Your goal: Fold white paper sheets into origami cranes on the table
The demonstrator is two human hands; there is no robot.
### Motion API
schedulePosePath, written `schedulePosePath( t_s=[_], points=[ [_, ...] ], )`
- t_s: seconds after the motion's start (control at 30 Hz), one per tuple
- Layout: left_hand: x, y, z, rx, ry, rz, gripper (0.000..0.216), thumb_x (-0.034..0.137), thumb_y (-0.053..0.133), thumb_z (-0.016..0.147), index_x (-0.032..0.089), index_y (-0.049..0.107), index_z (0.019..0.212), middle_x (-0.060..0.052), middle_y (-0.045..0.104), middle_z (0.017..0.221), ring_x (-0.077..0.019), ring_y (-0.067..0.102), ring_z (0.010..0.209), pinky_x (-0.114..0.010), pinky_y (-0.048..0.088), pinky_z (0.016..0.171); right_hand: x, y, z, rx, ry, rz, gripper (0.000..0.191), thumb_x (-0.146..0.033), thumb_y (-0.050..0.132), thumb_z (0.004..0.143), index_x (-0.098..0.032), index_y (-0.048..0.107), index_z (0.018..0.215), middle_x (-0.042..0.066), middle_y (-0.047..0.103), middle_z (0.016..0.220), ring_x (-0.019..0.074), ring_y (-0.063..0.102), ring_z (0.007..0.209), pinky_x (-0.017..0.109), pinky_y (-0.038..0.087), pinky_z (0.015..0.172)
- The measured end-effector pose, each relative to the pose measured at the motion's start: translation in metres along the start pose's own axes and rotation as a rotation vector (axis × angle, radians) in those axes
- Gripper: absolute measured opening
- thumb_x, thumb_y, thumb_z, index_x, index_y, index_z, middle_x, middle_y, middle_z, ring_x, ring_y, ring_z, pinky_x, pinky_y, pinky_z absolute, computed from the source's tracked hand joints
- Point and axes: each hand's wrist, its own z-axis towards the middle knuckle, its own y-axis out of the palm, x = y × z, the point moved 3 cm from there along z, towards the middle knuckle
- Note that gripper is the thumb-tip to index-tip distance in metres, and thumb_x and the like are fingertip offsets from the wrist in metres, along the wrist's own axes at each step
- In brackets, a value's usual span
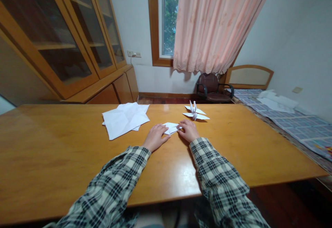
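Note:
A small piece of folded white paper [171, 128] lies on the wooden table between my hands. My left hand [156, 136] holds its left end, fingers on top and thumb along the near edge. At the right end, the curled fingers and thumb of my right hand [189, 130] pinch the paper; the fingertips partly cover it. Just beyond my right hand stand folded white paper cranes [195, 112] with wings spread, close together. To the left of my left hand is a loose stack of white paper sheets [126, 117], creased and overlapping at angles.
The wooden table [64, 159] spans the view, its near edge in front of my body. Behind it are a glass-door cabinet [85, 48] at left, a dark red armchair [209, 86] and a pink curtain [212, 20]. A bed [290, 124] stands along the right side.

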Motion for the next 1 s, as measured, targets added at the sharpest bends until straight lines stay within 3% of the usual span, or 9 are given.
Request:
schedulePosePath(
  t_s=[0.13, 0.27, 0.63, 1.0],
  points=[
    [-0.004, 0.003, 0.001, 0.021, 0.0, -0.061, 0.039, 0.042, 0.055, 0.08, 0.022, 0.058, 0.114, -0.007, 0.056, 0.124, -0.0249, 0.044, 0.118, -0.042, 0.032, 0.103, -0.009, 0.0, 0.002, 0.048, -0.115, 0.058, 0.019, -0.029, 0.061, 0.078, -0.023, 0.066, 0.095, 0.006, 0.062, 0.106, 0.0231, 0.049, 0.106, 0.039, 0.034, 0.091],
    [-0.006, 0.004, 0.0, 0.016, 0.017, -0.09, 0.039, 0.04, 0.054, 0.082, 0.023, 0.057, 0.116, -0.007, 0.054, 0.126, -0.0247, 0.043, 0.119, -0.042, 0.032, 0.103, -0.018, 0.005, 0.002, -0.007, -0.186, 0.095, 0.02, -0.026, 0.064, 0.076, -0.024, 0.067, 0.096, 0.005, 0.064, 0.101, 0.0214, 0.053, 0.098, 0.037, 0.037, 0.086],
    [-0.006, 0.006, -0.002, 0.004, 0.058, -0.135, 0.035, 0.037, 0.051, 0.084, 0.023, 0.055, 0.117, -0.006, 0.053, 0.126, -0.024, 0.042, 0.12, -0.044, 0.032, 0.103, -0.02, 0.012, 0.002, -0.097, -0.219, 0.124, 0.013, -0.024, 0.064, 0.078, -0.023, 0.07, 0.089, 0.005, 0.066, 0.094, 0.0187, 0.055, 0.09, 0.033, 0.04, 0.082],
    [0.0, -0.003, -0.001, 0.017, 0.033, -0.188, 0.019, 0.032, 0.056, 0.08, 0.022, 0.054, 0.096, -0.006, 0.057, 0.112, -0.0248, 0.046, 0.114, -0.043, 0.036, 0.098, -0.02, 0.013, 0.003, -0.115, -0.224, 0.147, 0.011, -0.023, 0.065, 0.077, -0.023, 0.071, 0.087, 0.005, 0.066, 0.092, 0.0183, 0.055, 0.089, 0.033, 0.04, 0.081]
  ],
)
